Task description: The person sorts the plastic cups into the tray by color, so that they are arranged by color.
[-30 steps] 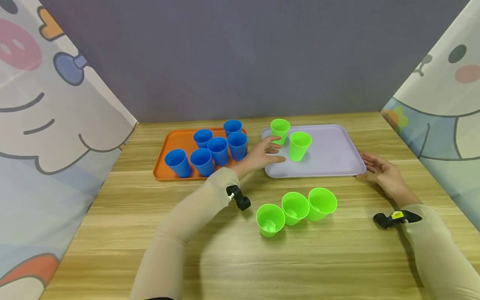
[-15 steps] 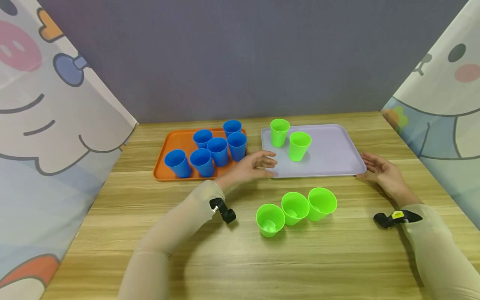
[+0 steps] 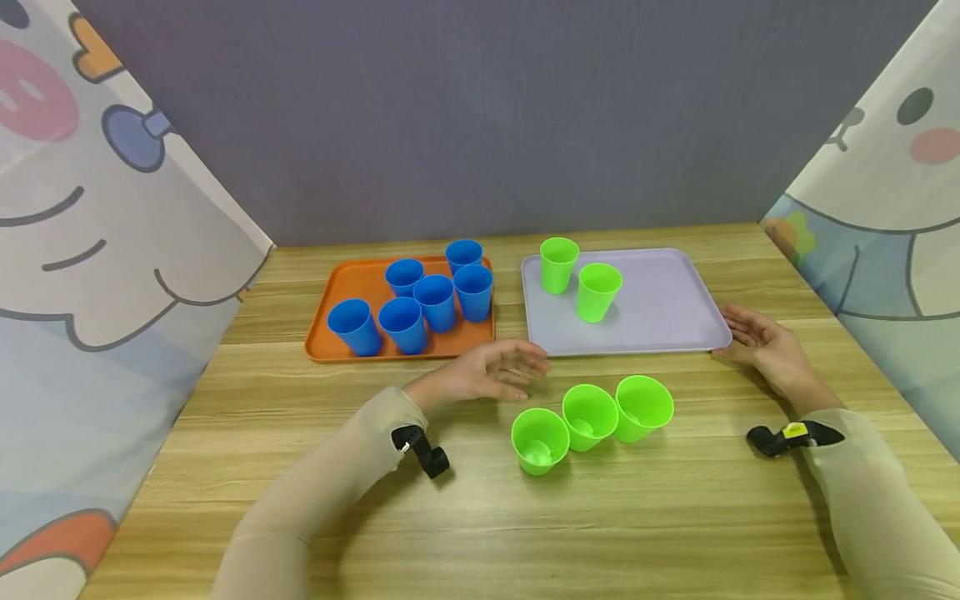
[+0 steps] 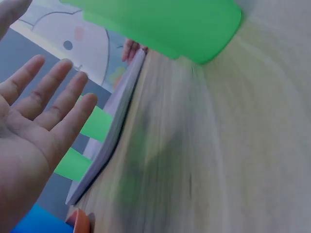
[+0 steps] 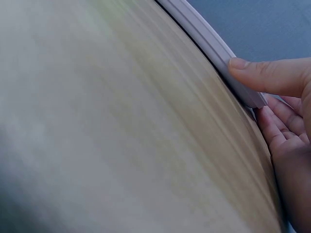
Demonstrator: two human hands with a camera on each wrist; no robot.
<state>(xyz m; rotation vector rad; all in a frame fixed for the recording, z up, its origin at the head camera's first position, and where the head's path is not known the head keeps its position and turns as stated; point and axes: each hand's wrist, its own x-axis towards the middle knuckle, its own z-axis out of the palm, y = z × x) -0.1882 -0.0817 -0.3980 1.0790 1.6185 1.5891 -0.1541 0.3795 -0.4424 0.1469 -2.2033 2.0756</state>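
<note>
My left hand [image 3: 480, 372] hovers over the table just in front of the lilac tray [image 3: 660, 304], fingers spread and holding nothing. Close to its fingertips stands the leftmost green cup [image 3: 540, 446], in a row with a middle green cup [image 3: 590, 425] and a right one [image 3: 643, 412]. In the left wrist view a green cup [image 4: 170, 24] looms large above the open palm. My right hand [image 3: 772, 354] holds the tray's near right corner, thumb [image 5: 265, 75] on the front rim and fingers round the side. Two more green cups [image 3: 557, 271] [image 3: 597, 296] stand upright on the tray's left part.
Left of the lilac tray lies an orange tray [image 3: 330, 321] bearing several upright blue cups [image 3: 405, 325]. A grey panel [image 3: 480, 125] rises behind the wooden table [image 3: 600, 533], and cartoon-printed cloths hang at both sides.
My left hand has drawn back from beside the green cups on the lilac tray, moving nearer and slightly left, toward the row of green cups. The right hand stays at the tray corner.
</note>
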